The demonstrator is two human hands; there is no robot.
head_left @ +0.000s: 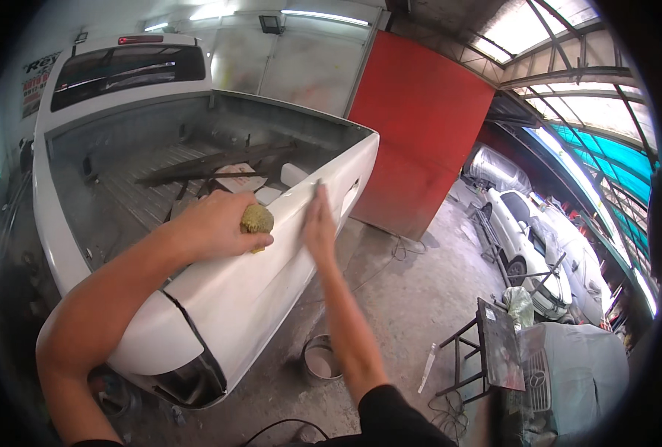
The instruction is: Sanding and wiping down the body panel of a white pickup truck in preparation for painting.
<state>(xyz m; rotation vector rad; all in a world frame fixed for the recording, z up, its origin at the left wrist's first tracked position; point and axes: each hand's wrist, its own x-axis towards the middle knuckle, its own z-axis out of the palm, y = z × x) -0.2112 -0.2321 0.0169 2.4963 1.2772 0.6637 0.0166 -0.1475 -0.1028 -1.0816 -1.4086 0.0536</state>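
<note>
My left hand [213,226] is closed around a yellow-green sponge [257,219] at the top edge of a white pickup truck's tailgate [260,272]. To its right, my right hand [319,226] lies with fingers stretched out and pressed together against the tailgate's outer face, pointing toward its far end. Part of its palm is out of sight, and no held thing shows there. Beyond my hands is the grey truck bed [122,160], with dark long strips [219,162] and a piece of cardboard [239,179] inside. At the near corner the tail-light recess [197,384] is dark.
A bucket [322,359] stands on the concrete floor below the tailgate. A red panel [420,134] rises behind the truck. At the right are a metal stand [498,343], a covered car front [569,372] and a white car [521,231]. Cables [450,417] lie on the floor.
</note>
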